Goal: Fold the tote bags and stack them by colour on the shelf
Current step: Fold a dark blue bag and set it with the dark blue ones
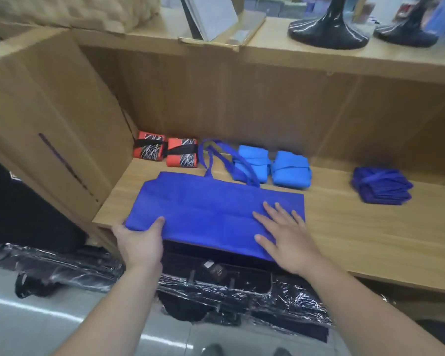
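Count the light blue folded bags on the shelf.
2. The left bag lies at the back, partly covered by handles of the dark blue tote; the right bag touches it. None seems hidden.

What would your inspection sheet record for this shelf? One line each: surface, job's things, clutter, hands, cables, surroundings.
Surface: wooden shelf, light wood grain.
Job's things: royal blue tote bag lies flat, its front edge overhanging the shelf; orange folded bags and light blue folded bags behind it; dark blue folded stack to its right.
Clutter: nothing seen.
Hands: left hand grips the tote's left corner; right hand presses flat on it.
Cables: nothing seen.
Surroundings: cardboard box at left; black stand bases above; plastic-wrapped dark goods below.
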